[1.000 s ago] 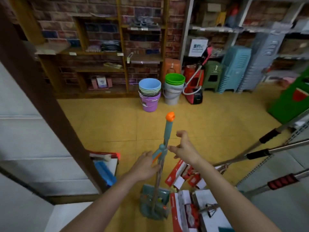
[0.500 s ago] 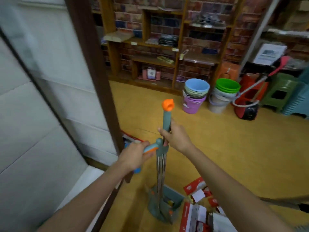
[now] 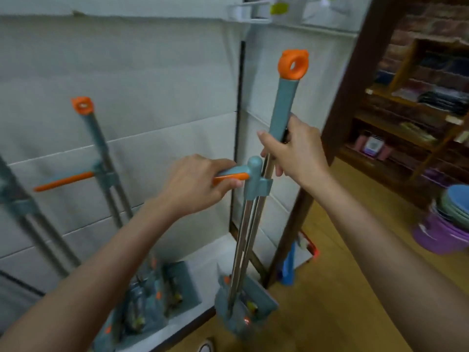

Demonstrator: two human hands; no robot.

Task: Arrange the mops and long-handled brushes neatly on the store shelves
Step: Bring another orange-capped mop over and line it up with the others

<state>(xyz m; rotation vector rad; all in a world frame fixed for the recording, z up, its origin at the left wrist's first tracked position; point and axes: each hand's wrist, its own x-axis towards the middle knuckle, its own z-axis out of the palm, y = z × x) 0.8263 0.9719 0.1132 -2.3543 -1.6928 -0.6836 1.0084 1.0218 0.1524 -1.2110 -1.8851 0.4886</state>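
At the left, two mops already lean against the white back panel (image 3: pixel 127 97) of the shelf (image 3: pixel 198 313); the nearer shelved mop (image 3: pixel 101 158) stands with its head on the shelf base, orange lever pointing left. We take that as our pattern.

Our left hand (image 3: pixel 195 184) is curled round the orange-and-grey side lever (image 3: pixel 233 175) of the mop (image 3: pixel 256 224) we carry. Our right hand (image 3: pixel 294 153) wraps the grey grip just below the orange hanging cap (image 3: pixel 293 64). The mop is nearly upright, and its head (image 3: pixel 243 308) hangs at the front right corner of the shelf, seemingly over the floor (image 3: pixel 342 288) rather than on the base.

To do this well, we judge we should lift the head clear of the front edge, set it on the base beside the shelved heads, then tip the pole back to the panel, lever turned the same way as its neighbours. We should keep both grips firm until it rests, lest the pole slide sideways.
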